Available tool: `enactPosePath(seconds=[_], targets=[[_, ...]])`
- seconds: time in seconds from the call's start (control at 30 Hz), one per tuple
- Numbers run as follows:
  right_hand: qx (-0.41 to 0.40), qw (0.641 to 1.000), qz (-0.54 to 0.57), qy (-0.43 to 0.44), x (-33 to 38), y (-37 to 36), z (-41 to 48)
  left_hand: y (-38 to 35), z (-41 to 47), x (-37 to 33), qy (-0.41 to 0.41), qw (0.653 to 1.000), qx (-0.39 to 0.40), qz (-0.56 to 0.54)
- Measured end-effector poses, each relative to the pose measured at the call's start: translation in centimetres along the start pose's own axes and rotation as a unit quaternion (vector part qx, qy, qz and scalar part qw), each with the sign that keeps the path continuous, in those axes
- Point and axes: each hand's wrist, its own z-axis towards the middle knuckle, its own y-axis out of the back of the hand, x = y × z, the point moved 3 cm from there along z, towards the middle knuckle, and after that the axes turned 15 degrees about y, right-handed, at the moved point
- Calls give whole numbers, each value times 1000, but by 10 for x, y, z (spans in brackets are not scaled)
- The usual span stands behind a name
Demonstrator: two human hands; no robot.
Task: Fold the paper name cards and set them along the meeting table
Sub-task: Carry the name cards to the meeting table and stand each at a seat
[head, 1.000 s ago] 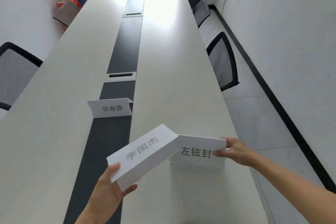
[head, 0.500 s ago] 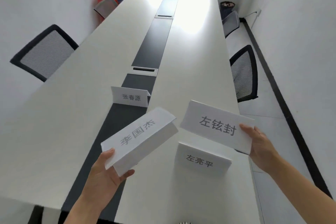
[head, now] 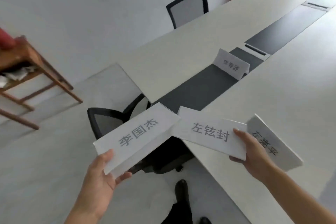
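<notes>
Single head-worn wide-angle cam at the near end of the worktop, pitched steeply down and rolled: the worktop's dark centre strip runs diagonally to the top-right corner. Close range: left hand with the 李国杰 card and right hand with the 左铉封 card fill the lower middle, print legible, forearms entering from the bottom edge. Floor and a black shoe lie right below the lens. Wall takes the upper left.
</notes>
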Motion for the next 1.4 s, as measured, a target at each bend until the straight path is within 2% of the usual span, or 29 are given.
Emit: enactPosePath(seconds=[0.1, 0.33, 0.47, 0.7, 0.83, 1.03, 1.4], targets=[[69, 997, -21, -28, -13, -56, -26, 65, -50, 8, -38, 995, -65, -57], [207, 976, -56, -28, -31, -200, -85, 201, -116, 32, -69, 963, -183, -183], [248, 964, -88, -50, -63, -297, -117, 291, -137, 34, -67, 944, -231, -226], [255, 956, -115, -92, -126, -440, -164, 439, -154, 12, -60, 925, -287, -241], [252, 954, -129, -101, -137, -494, -163, 485, -126, -15, -42, 927, -277, -248], [222, 962, -131, -87, -147, -571, -104, 534, -44, -76, -20, 934, -259, -246], [213, 966, -99, -111, -132, -779, 61, 609, 118, -280, -35, 940, -267, -209]])
